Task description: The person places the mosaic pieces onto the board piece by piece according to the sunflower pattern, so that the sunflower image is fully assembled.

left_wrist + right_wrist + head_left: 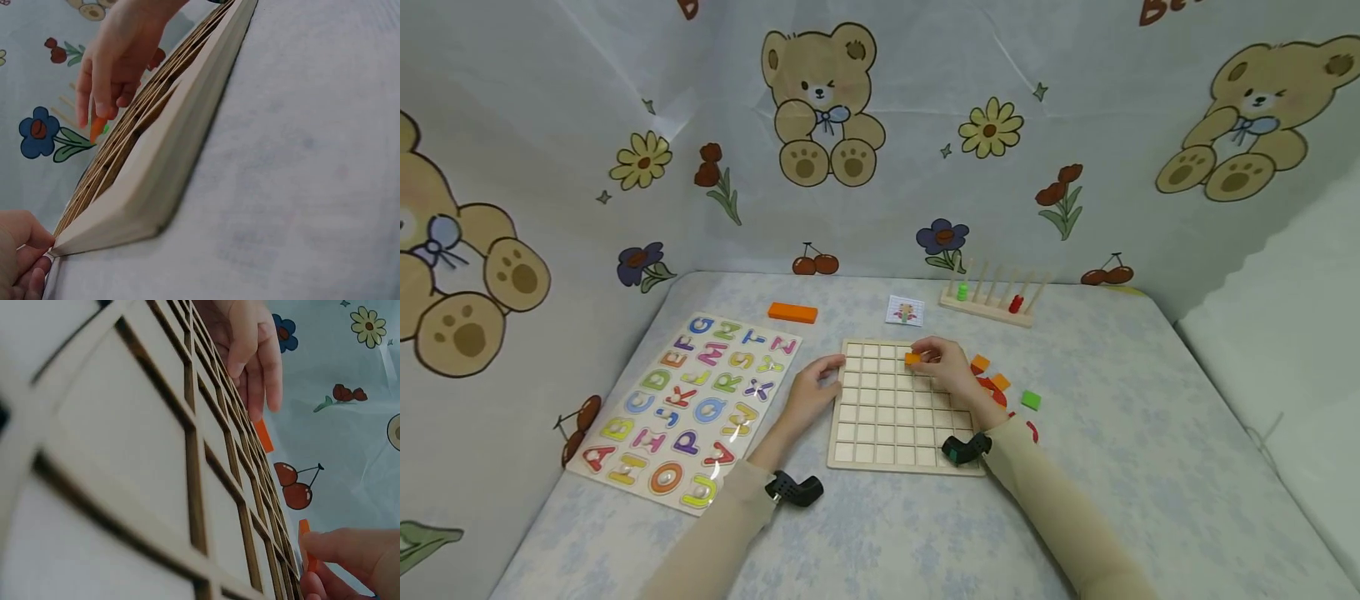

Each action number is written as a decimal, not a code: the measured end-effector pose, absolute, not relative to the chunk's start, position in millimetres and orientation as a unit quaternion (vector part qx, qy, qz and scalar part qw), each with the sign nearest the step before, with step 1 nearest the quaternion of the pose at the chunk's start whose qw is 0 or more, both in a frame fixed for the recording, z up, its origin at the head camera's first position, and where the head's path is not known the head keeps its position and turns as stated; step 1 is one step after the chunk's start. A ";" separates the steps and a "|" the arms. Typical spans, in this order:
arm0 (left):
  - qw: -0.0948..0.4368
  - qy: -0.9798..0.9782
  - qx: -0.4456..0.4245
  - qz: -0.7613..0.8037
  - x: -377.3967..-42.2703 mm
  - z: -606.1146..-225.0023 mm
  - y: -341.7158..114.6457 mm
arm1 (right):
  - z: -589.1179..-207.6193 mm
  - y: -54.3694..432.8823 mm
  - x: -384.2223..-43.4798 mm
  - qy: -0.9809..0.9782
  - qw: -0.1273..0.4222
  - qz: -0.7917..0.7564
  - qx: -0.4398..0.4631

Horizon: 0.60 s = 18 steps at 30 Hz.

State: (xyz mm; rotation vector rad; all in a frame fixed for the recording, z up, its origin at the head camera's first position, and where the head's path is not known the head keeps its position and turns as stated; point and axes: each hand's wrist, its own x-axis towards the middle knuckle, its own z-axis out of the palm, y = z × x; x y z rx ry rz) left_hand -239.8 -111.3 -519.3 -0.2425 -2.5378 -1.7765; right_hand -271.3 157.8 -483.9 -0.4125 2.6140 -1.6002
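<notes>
A wooden grid board (884, 408) with square cells lies flat on the table. My right hand (947, 365) is over its far right part and pinches an orange square tile (912, 358) between thumb and fingertips, by the far row of cells. The right wrist view shows this orange tile (306, 545) held on edge. My left hand (810, 390) is at the board's far left edge. In the left wrist view the left hand's fingers (28, 234) grip the board's edge near a corner. Loose orange tiles (1000, 382), a green tile (1031, 401) and red pieces lie right of the board, partly hidden by my right forearm.
An alphabet puzzle board (655, 421) lies at the left. Along the back are an orange block (792, 312), a small picture card (905, 311) and a wooden peg stand (985, 308) with green and red beads. A printed cloth wall (880, 225) stands behind the table.
</notes>
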 end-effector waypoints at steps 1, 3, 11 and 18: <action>0.017 -0.817 -0.079 -0.571 -239.5 -519.1 -111.3 | -486.8 154.9 -272.9 0.846 0.026 -0.515 -0.135; 0.016 -0.818 -0.079 -0.570 -239.0 -519.0 -111.5 | -492.2 150.4 -275.2 0.848 0.030 -0.512 -0.133; 0.024 -0.822 -0.086 -0.562 -238.0 -519.1 -109.9 | -502.0 148.8 -272.3 0.844 0.029 -0.521 -0.123; 0.031 -0.818 -0.092 -0.566 -240.2 -520.7 -111.0 | -506.2 148.7 -272.3 0.847 0.008 -0.516 -0.124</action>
